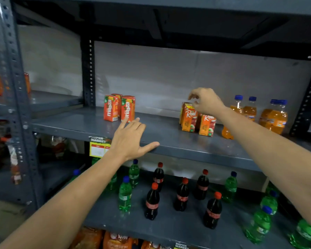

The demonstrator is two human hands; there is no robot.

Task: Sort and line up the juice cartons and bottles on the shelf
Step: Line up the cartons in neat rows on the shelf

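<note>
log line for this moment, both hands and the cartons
left hand: open, flat on shelf edge | right hand: open, above Real cartons | Maaza cartons: upright, untouched

Dim indoor light is falling from above, leaving the underside of the top shelf (pixel 169 20) dark. Wide-angle distortion is bending the upright post (pixel 13 105) at left, where edges are blurring.

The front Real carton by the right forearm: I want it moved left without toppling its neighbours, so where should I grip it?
Pinch the front Real carton across its flat side faces, probably from the front. It stands upright, and the right hand hovers open above the cartons behind.
</note>
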